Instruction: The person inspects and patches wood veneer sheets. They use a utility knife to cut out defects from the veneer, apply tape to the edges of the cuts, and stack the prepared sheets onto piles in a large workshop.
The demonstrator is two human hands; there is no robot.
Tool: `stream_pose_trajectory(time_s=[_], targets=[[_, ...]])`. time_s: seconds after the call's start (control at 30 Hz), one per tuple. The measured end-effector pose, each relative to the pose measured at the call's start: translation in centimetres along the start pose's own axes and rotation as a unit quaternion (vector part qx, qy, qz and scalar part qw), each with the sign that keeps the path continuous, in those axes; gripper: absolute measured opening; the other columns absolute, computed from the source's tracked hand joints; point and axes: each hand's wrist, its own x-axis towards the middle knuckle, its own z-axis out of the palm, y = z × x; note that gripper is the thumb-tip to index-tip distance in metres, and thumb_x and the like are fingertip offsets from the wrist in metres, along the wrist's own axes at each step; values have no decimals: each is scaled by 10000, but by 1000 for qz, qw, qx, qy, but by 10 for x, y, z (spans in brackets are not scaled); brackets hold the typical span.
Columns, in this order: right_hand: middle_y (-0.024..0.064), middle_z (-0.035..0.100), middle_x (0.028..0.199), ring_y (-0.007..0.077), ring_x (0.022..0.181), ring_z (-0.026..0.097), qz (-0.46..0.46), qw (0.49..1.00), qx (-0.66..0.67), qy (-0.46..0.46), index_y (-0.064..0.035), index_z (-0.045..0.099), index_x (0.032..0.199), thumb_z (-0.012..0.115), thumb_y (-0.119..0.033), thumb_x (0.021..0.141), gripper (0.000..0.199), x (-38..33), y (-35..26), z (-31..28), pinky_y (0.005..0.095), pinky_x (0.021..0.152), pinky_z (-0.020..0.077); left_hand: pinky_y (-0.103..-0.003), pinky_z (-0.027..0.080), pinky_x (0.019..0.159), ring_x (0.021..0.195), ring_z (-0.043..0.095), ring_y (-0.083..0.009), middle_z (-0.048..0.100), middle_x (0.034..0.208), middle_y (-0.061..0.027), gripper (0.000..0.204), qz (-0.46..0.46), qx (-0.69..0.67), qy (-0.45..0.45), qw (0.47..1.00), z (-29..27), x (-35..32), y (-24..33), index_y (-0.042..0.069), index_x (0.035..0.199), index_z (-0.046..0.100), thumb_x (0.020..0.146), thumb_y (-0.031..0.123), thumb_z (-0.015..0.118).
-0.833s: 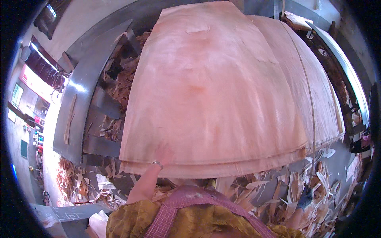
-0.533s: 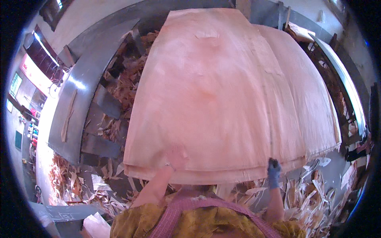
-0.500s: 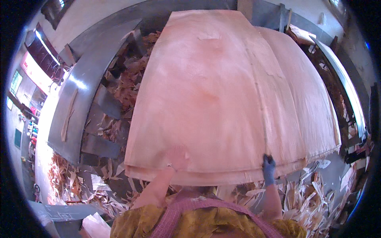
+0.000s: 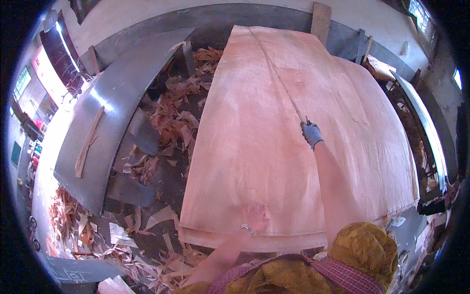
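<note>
A broad stack of pinkish wood veneer sheets lies in front of me, its layered edges showing along the near side. My left hand rests flat on the top sheet close to that near edge, fingers spread, with a band on the wrist. In a blue-grey glove with dark fingertips, my right hand is closed around the near end of a long thin stick. The stick slants away to the far left over the sheet, up to its far edge. A short bit of it sticks out by the fingers.
Left of the stack stands a long grey metal surface with a wood strip on it. Torn veneer scraps cover the floor between and in front. A pale-edged frame borders the right side; a wooden post stands behind.
My right hand has moved from the near edge forward over the stack, and the stick has swung to slant leftward. My left hand stays flat near the front edge. The view has shifted.
</note>
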Motion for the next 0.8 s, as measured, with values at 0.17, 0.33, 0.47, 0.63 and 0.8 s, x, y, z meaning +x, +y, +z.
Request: stream_pose_trajectory(time_s=[0.17,0.33,0.47,0.63,0.8], targets=[[9,521,532,139,394,462,57,995,76,-31,-133,568,717,584,-407,877,318,-24,-4,17,329,373,366,-652,270,1055,1331,365,-363,410,1460,-95,703,-37,-5,8,999,24,6,-25,200,1404,436,795,513,598],[14,521,518,154,443,518,-29,993,-76,86,-113,557,691,548,-448,915,403,-43,97,-30,330,409,403,-594,336,1044,1307,402,-355,483,1396,-123,616,29,-30,-31,999,-14,10,13,166,1342,506,812,477,560],[80,620,664,168,512,581,122,986,69,-90,-106,637,991,509,-504,935,422,-144,78,7,355,480,486,-598,400,964,1230,502,-368,575,1282,-192,583,29,21,34,999,10,9,-5,143,1268,572,800,490,596],[235,645,986,414,954,604,-144,976,-143,-80,-108,598,1170,478,-401,959,381,-197,115,-17,510,809,479,-549,468,814,997,609,-370,682,951,-146,316,112,91,16,989,1,35,-7,91,966,624,865,384,563],[179,550,1205,403,1118,512,-205,961,-185,15,-99,575,1163,631,-381,857,419,-229,236,-116,519,940,413,-510,382,1025,1235,469,-380,489,1334,-238,571,-28,11,142,989,3,29,78,63,1363,464,870,319,595]])
